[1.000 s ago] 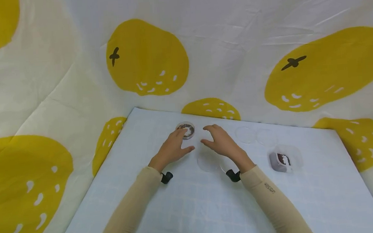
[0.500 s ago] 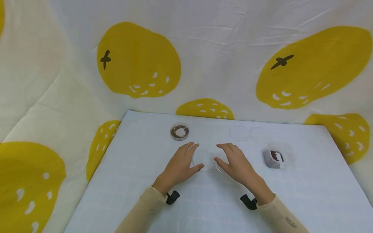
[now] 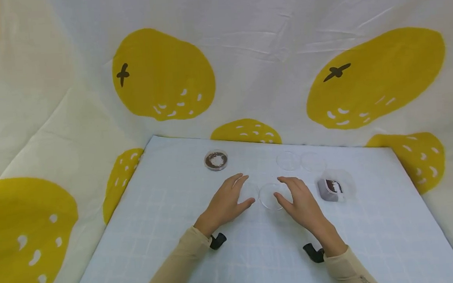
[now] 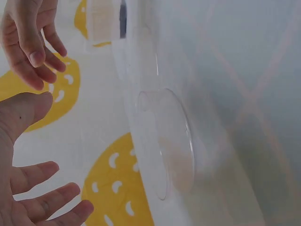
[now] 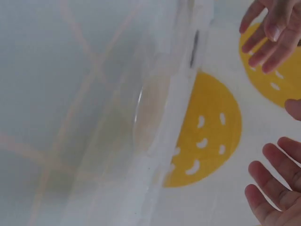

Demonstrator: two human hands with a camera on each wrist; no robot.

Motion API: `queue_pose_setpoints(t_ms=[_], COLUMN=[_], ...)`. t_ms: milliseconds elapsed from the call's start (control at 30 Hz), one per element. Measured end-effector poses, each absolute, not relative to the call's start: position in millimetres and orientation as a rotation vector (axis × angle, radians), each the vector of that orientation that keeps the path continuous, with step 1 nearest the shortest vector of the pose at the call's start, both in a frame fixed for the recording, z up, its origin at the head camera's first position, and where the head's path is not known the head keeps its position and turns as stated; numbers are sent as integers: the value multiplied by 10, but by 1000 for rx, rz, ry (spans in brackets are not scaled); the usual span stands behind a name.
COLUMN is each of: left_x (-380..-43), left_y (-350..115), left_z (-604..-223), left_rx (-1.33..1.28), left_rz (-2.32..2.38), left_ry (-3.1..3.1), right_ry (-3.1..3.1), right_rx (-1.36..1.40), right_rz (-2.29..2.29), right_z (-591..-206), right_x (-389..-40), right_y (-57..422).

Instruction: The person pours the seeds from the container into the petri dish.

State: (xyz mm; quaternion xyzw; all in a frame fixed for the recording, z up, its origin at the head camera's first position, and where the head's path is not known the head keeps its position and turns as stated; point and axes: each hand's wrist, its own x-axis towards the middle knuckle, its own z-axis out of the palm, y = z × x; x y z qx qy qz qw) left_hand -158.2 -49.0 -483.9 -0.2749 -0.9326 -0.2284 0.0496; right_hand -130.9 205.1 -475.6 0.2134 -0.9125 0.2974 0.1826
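My left hand (image 3: 226, 202) hovers over the cloth with thumb and fingers spread, holding nothing. A clear round dish (image 3: 251, 193) lies just past its fingertips, partly hidden behind them. Next to it sits a second clear round dish (image 3: 269, 197), overlapped by the thumb of my right hand (image 3: 302, 204). That hand is also relaxed, bare between thumb and fingers. Farther back stands a round clear dish of dark brown grains with a white patch (image 3: 216, 160). In the left wrist view one clear dish (image 4: 176, 141) shows beside my left hand (image 4: 28, 174).
Two flat clear discs (image 3: 288, 160) lie at the back right. In front of them a greyish tub with dark brown and white contents (image 3: 328, 190) sits by a clear plastic piece (image 3: 347, 184). A fruit-print curtain (image 3: 254, 83) hangs behind the pale checked cloth (image 3: 265, 260).
Both hands have drawn back from the grain-filled dish toward me, and my right hand has moved to the right. The filled dish is now fully uncovered. The view has shifted slightly.
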Motion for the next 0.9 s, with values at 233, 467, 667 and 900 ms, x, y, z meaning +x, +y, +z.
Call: queue_pose_setpoints(t_ms=[233, 467, 667, 900], left_x=[-1782, -2071, -2355, -2696], left_y=[-257, 42, 292, 602], left_z=[-4715, -4609, -4593, -4651], left_rx=[-948, -1044, -1079, -1056], left_rz=[-669, -574, -494, -481], left_ry=[-2854, -2878, -2928, -3036], right_ry=[-2512, -2470, -2485, -2532], right_rx=[540, 433, 294, 146], right_rz=[794, 764, 794, 891], right_z=[-4734, -4746, -4769, -4750], right_x=[-1308, -1371, -1437, -1442], right_y=[2385, 2768, 3113, 3423])
